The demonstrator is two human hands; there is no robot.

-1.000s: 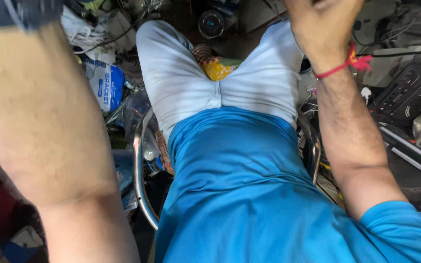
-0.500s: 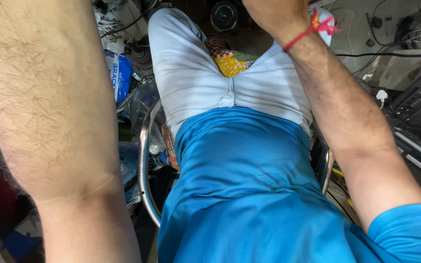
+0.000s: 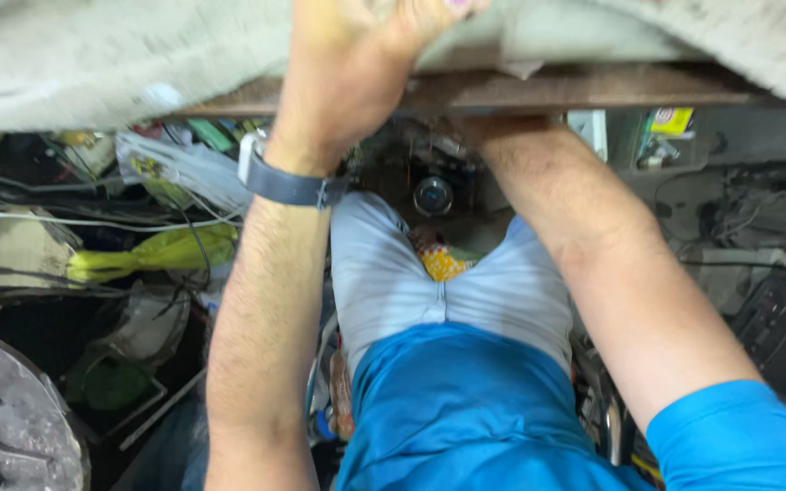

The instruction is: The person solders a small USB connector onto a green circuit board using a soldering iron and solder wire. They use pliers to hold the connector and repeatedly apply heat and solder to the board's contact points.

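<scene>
- Head view, looking straight down the person's own body: blue shirt (image 3: 466, 409) fills the lower centre, pale grey trousers (image 3: 448, 291) beyond it, knees apart.
- A yellow patterned item (image 3: 443, 264) sits between the thighs at the seat edge; what it is cannot be told.
- Bottom left corner: a round grey metal part (image 3: 6, 418), partly cut off by the frame.
- Left forearm runs up the middle-left of the picture; a dark wristband with a light-coloured clasp (image 3: 288, 182) sits at the wrist.
- Left hand (image 3: 357, 64) is at the top centre, palm pressed against the grey cloth (image 3: 93, 64) where it hangs over the edge of the wooden board (image 3: 575, 91). Fingers curl over the cloth edge; grip looks closed on the cloth, fingertips partly out of frame.
- Right forearm (image 3: 593, 236) reaches up from the lower right and passes under the board. The right hand is hidden beneath the board and cloth; its grip cannot be told.
- The cloth lies across the whole top of the frame, draped on the board, above the lap.
- Under the board, just past the knees: a small round dark part with a shiny centre (image 3: 433, 195).
- Left of the legs: a yellow-green bag (image 3: 152, 255), wires and plastic wrappings in a heap.
- Right side: dark equipment and cables, details unclear.
</scene>
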